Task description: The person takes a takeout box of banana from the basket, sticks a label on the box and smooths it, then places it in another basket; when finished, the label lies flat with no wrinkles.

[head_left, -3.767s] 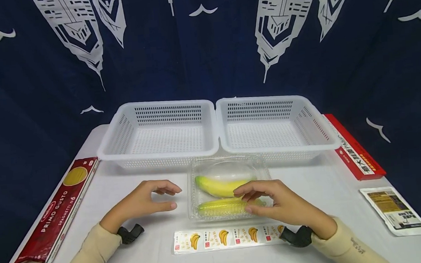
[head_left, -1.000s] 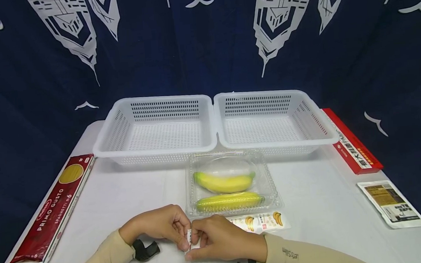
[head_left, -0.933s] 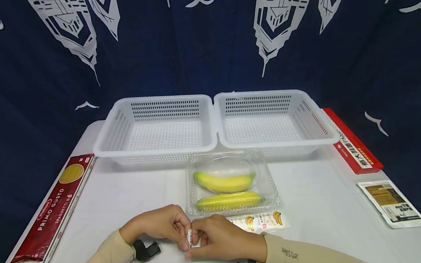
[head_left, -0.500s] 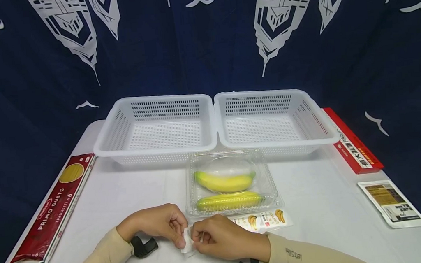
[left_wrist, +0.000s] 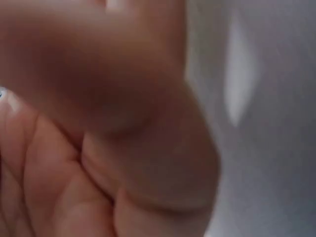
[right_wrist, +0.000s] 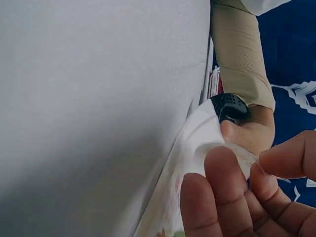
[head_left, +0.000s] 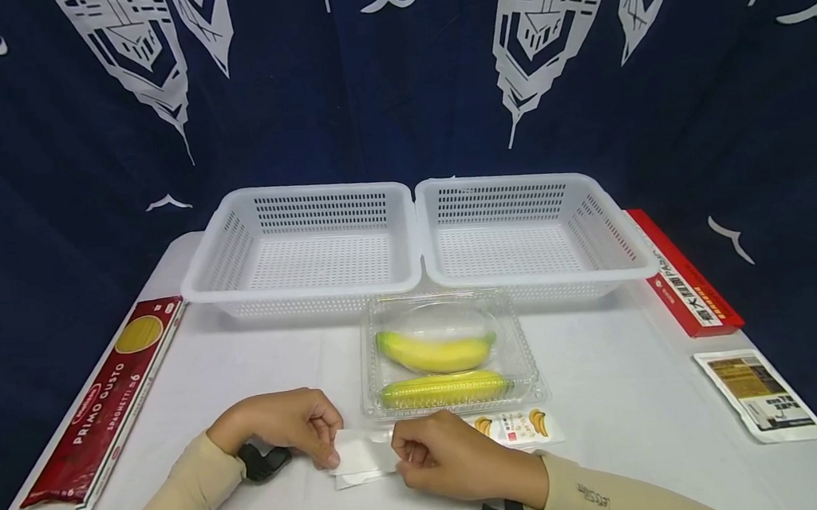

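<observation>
My left hand (head_left: 285, 425) pinches the white end of a sticker strip (head_left: 358, 454) between thumb and fingers, in front of the clear clamshell box. My right hand (head_left: 460, 459) has its thumb and forefinger closed on the strip's thin, translucent part. White paper stretches between both hands, with a second layer below it. The rest of the strip, printed with bananas (head_left: 516, 427), extends from behind the right hand. In the clamshell box (head_left: 525, 362) lie a banana (head_left: 438, 355) and an ear of corn (head_left: 444, 390). The left wrist view is mostly blurred fingers.
Two white perforated baskets (head_left: 304, 295) stand side by side behind the clamshell. A red spaghetti packet (head_left: 104, 415) lies along the table's left edge. A red box (head_left: 692, 289) and a flat pouch (head_left: 761, 395) lie along the right edge.
Both hands went from above the table and clamshell to the strip and pinched it. Over the last second they drew apart sideways, exposing more white paper between them.
</observation>
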Available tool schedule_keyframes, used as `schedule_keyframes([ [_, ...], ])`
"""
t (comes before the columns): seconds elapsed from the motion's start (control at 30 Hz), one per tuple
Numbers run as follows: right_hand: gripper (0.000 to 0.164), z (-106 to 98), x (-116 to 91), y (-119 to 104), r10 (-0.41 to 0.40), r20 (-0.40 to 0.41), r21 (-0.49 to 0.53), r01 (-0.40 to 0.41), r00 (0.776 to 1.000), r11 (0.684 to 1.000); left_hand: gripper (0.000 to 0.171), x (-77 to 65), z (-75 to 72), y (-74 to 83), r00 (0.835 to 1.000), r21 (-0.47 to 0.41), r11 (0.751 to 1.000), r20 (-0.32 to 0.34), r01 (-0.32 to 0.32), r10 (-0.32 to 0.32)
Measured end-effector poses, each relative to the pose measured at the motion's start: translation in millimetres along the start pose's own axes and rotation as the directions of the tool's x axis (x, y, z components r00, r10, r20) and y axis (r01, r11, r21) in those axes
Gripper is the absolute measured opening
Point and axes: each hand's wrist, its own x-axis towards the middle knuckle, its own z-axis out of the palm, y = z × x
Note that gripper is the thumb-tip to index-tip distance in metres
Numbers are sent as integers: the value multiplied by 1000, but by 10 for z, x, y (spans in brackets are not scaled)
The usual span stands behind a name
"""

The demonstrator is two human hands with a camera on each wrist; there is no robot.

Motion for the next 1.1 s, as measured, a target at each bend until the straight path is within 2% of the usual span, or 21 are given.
schedule_keyframes([
  [0.13, 19, -14, -26, 18, -25, -4, -8, 25, 1000, 1000, 20, -18, 6, -8, 999, -13, 999, 11, 36, -36],
  [0.37, 10, -19, -37, 28, -44, 37, 44, 43, 998, 998, 24, 0, 26, -12, 997, -4, 998, 47, 55, -55],
  [0.6, 23, -27, -30, 27, -73, -9, 41, 73, 997, 996, 22, 23, 47, 4, 996, 11, 998, 60, 68, -69],
  [0.8, 29, -66, -33, 13, -104, -71, 84, 110, 992, 990, 24, 20, 65, 39, 999, 98, 994, -26, 39, -37],
  [0.93, 22, -113, -36, 8, -76, -92, 175, 92, 993, 980, 22, -5, 63, 88, 995, 156, 987, -89, 50, -36],
  [1.1, 12, -173, -31, 10, -22, -110, 256, 50, 994, 965, 25, -21, 58, 122, 990, 166, 983, -128, 81, -60],
])
